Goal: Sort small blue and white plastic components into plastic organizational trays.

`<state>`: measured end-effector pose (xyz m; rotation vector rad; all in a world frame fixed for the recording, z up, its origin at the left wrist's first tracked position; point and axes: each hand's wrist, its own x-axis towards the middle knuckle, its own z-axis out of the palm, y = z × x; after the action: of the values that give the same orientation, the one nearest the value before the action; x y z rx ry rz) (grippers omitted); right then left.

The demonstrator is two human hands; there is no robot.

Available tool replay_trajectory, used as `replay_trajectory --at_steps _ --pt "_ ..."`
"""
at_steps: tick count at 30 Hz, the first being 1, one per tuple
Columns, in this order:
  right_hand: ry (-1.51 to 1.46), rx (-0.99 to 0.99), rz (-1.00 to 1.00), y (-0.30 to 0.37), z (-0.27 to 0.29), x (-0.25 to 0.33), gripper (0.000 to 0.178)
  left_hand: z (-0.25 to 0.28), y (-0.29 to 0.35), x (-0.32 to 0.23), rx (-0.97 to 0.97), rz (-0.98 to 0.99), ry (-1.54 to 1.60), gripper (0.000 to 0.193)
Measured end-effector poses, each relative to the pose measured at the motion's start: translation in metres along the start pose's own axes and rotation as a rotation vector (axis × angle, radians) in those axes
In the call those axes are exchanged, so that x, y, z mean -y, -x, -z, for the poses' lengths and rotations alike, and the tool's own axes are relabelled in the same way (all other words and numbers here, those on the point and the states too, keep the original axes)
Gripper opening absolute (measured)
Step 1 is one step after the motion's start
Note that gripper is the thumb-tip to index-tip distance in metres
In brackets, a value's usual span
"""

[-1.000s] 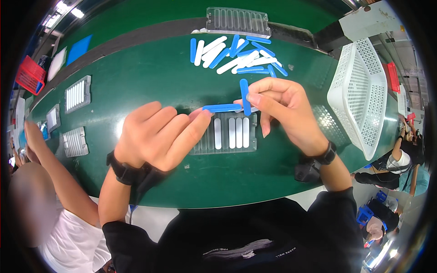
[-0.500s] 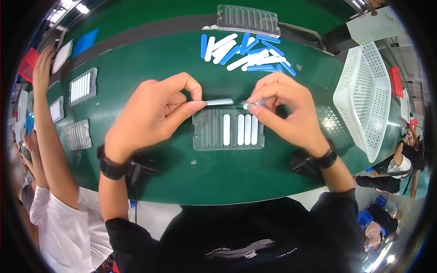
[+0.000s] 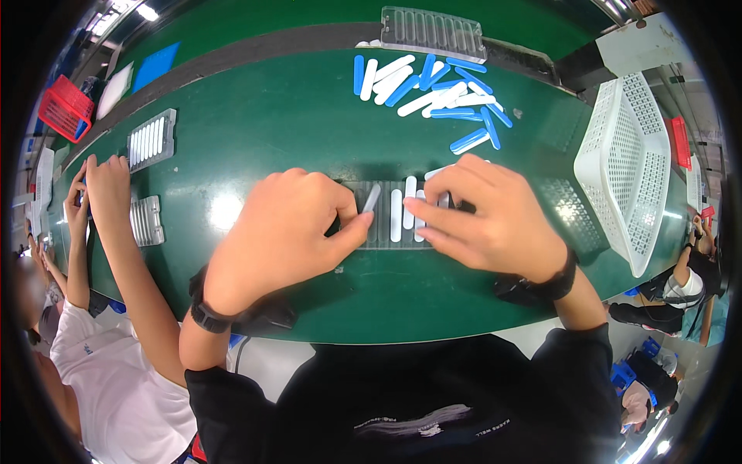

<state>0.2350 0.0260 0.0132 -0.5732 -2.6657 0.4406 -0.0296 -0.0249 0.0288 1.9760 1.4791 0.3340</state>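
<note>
White strips point(image 3: 396, 216) in clear tray point(image 3: 383, 234).

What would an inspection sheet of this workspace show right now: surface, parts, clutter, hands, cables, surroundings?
Surface: green table, with glare and small pale marks.
Job's things: clear grooved tray holding white strips, partly hidden by the hands.
Clutter: loose blue and white strips, overlapping, beyond the tray; another clear tray past them; white perforated basket to the right.
Hands: left hand pinches a pale strip, tilted over the tray; right hand has fingertips at the white strips, grip unclear.
Cables: thin dark line below the table's near edge, possibly a cable.
Surroundings: co-worker in white at left; people at far right.
</note>
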Motion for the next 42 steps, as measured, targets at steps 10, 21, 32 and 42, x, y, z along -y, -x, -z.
replay_trajectory --at_steps 10,21,32,42 --pt "0.167 0.138 0.046 0.01 0.003 0.01 0.043 -0.01 -0.007 0.003 -0.15 -0.035 -0.06 0.047" --pt "0.076 0.055 0.169 0.013 -0.001 0.003 0.027 0.008 0.004 0.006 -0.085 -0.361 -0.328 0.037" --pt "-0.041 -0.106 -0.267 0.007 0.011 -0.033 0.015 -0.03 0.037 -0.03 -0.041 -0.295 -0.837 0.058" --pt "-0.099 -0.26 -0.329 0.006 -0.005 -0.033 0.006 -0.001 -0.058 0.015 -0.561 -0.174 -0.13 0.015"
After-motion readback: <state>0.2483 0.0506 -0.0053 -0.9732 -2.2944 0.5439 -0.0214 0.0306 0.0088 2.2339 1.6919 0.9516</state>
